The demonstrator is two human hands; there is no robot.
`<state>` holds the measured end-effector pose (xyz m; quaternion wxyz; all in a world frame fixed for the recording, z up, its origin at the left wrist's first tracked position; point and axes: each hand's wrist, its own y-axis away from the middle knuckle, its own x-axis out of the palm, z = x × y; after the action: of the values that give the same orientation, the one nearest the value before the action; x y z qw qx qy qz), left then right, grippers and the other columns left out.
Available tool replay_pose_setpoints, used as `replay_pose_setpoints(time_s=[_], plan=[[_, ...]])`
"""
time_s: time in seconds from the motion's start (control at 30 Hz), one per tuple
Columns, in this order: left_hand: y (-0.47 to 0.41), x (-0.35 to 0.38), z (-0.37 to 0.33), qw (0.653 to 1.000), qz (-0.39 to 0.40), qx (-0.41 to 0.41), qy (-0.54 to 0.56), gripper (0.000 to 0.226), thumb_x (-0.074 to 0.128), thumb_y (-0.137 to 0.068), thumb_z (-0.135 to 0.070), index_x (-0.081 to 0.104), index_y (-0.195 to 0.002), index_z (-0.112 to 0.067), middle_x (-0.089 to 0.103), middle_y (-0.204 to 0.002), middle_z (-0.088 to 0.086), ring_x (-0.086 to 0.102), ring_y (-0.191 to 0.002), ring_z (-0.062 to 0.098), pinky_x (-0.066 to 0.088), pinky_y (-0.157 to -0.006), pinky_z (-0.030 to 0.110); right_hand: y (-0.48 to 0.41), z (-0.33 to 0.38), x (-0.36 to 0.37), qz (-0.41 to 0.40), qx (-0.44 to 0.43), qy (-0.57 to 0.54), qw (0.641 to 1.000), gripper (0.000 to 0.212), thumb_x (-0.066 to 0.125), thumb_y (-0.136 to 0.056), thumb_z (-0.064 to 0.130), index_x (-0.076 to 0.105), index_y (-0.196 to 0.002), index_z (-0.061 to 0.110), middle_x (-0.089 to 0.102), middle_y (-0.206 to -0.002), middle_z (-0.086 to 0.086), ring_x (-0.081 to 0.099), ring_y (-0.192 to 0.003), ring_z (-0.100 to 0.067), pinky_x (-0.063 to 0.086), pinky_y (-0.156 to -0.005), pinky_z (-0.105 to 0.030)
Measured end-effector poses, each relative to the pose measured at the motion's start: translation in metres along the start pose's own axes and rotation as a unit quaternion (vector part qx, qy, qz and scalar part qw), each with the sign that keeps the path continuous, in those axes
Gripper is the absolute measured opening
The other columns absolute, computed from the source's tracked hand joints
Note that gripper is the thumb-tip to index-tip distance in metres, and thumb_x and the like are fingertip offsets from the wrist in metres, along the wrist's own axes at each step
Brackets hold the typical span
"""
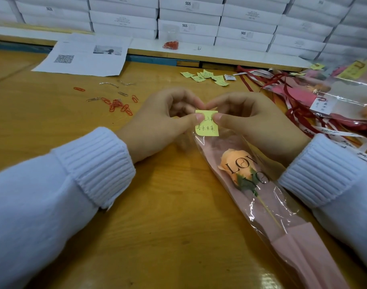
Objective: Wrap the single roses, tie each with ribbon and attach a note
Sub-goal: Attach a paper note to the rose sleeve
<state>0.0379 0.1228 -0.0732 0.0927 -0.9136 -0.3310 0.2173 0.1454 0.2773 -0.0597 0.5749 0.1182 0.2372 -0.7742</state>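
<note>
Over wooden tabletop (168, 215), pinching yellow note (207, 130) in left hand (157, 124) and right hand (255, 126) above wrapped rose (238, 167); best squared before fastening.

Small gift-packing workroom, hand assembly in batches. Far side: white cardboard boxes (188, 28) stacked several high in rows, some printed SGS, walling off the whole back. Wooden workbench (168, 215) with supplies loose on it: a scatter of red paper clips (118, 105), a heap of small yellow notes (205, 77), a tangle of red and white printed ribbons (303, 113). Right edge: a pile of sleeved roses (345, 90), tagged. Printed sheets (84, 57) with a QR code lie near the boxes. One wrapped rose (238, 165) lies in front, a handwritten note (206, 130) at its far end.
</note>
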Motion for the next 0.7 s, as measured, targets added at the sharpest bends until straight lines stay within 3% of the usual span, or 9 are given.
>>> replay_pose_setpoints(time_s=[0.2, 0.47, 0.6, 0.7], plan=[[0.0004, 0.0003, -0.0018, 1.000, 0.009, -0.015, 0.004, 0.012, 0.068, -0.083, -0.014, 0.065, -0.094, -0.017, 0.072, -0.087, -0.001, 0.069, -0.085, 0.007, 0.056, -0.068, 0.019, -0.0001, 0.0004, -0.0012, -0.032, -0.032, 0.041, 0.998, 0.017, 0.062, -0.088, 0.005, 0.069, -0.095, 0.020, 0.065, -0.076, 0.000, 0.062, -0.071, -0.016, 0.053, -0.069, -0.027], [0.0024, 0.0070, -0.0037, 0.999, -0.018, -0.023, -0.016, 0.006, 0.062, -0.090, -0.018, 0.065, -0.091, -0.013, 0.073, -0.075, -0.003, 0.065, -0.063, -0.004, 0.043, -0.051, 0.006, 0.0001, 0.0034, 0.0003, -0.058, -0.047, 0.090, 0.993, 0.011, 0.063, -0.087, 0.010, 0.069, -0.090, 0.018, 0.069, -0.084, -0.005, 0.066, -0.084, -0.022, 0.054, -0.073, -0.030], [0.0027, 0.0079, -0.0039, 0.999, -0.016, -0.035, -0.012, 0.005, 0.063, -0.089, -0.018, 0.065, -0.093, -0.017, 0.073, -0.076, 0.000, 0.068, -0.071, -0.001, 0.049, -0.056, 0.010, 0.0000, 0.0042, -0.0001, -0.042, -0.042, 0.084, 0.995, 0.009, 0.062, -0.089, 0.009, 0.069, -0.089, 0.014, 0.068, -0.079, -0.004, 0.065, -0.074, -0.014, 0.052, -0.066, -0.022], [0.0039, 0.0083, -0.0060, 0.999, -0.008, -0.031, -0.007, 0.004, 0.063, -0.089, -0.014, 0.066, -0.090, -0.012, 0.073, -0.075, 0.002, 0.062, -0.056, -0.004, 0.043, -0.049, 0.007, 0.0003, 0.0041, 0.0003, -0.011, -0.024, 0.055, 0.998, 0.007, 0.060, -0.089, 0.005, 0.066, -0.087, 0.009, 0.068, -0.074, -0.007, 0.062, -0.063, -0.003, 0.047, -0.061, -0.013]])
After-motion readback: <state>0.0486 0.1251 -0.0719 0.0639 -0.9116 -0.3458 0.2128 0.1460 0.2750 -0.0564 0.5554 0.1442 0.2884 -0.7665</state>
